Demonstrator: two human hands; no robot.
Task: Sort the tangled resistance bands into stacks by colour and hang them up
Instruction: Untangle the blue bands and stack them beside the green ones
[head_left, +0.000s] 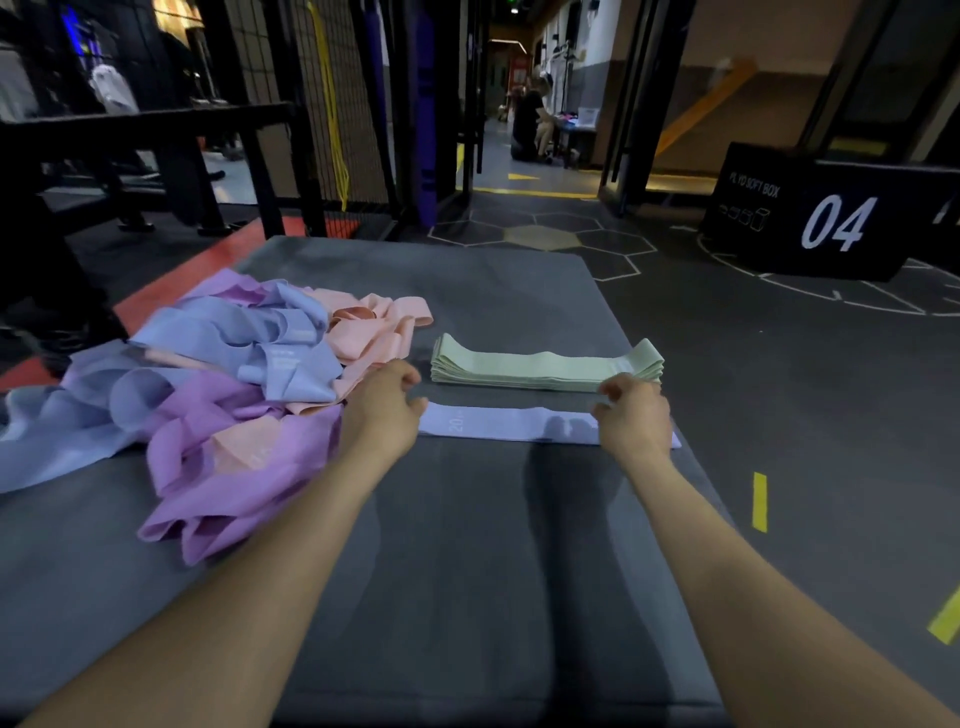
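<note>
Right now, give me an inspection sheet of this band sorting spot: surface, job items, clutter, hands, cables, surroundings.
Surface: grey mat, raised off the floor.
Job's things: green stack folded flat; one lilac band laid flat in front of it; tangled pile of blue, purple and pink bands at left.
Clutter: nothing seen.
Hands: left hand and right hand each pinch an end of the lilac band.
Cables: nothing seen.
Surroundings: black plyo box, mesh rack with hanging bands.

Both forearms were bare, no sleeves, watch or rings; left hand (382, 400) and right hand (631, 415) ungloved.
</note>
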